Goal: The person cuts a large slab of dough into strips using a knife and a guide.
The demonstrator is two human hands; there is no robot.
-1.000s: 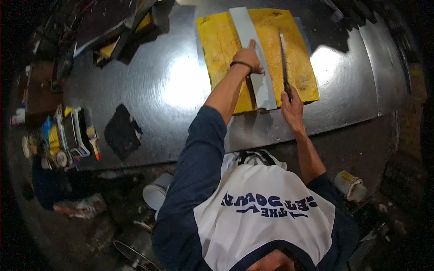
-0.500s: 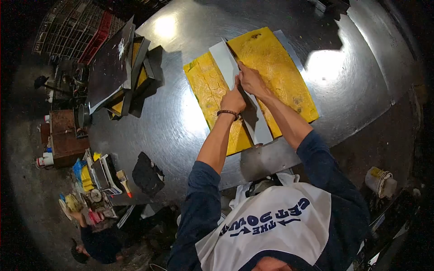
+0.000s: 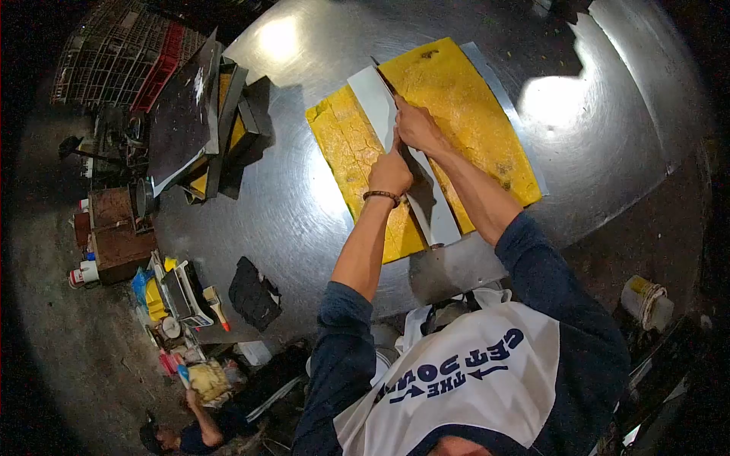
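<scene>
A yellow cake slab [image 3: 475, 106], cracked on top with a few dark spots, lies on the metal table. Across it from top to bottom runs a long flat grey straightedge [image 3: 374, 99]. My left hand [image 3: 390, 174], closed with a bracelet at the wrist, presses on the straightedge near its middle. Just above and to the right, my right hand [image 3: 418, 128] is closed with its index finger reaching forward along the straightedge's right side. A thin dark knife blade [image 3: 386, 82] sticks out past that finger; its handle is hidden under the hand.
Stacked dark trays [image 3: 186, 121] with yellow slabs stand at the left of the metal table [image 3: 281, 205]. A brush [image 3: 216, 307], a scale [image 3: 182, 296] and a black cloth [image 3: 253, 295] lie along the near left edge. A co-worker [image 3: 199, 425] is at lower left; a bucket [image 3: 642, 300] stands at right.
Both hands stay almost in place on the straightedge, my right hand a touch farther left. At lower left the co-worker has shifted to the right.
</scene>
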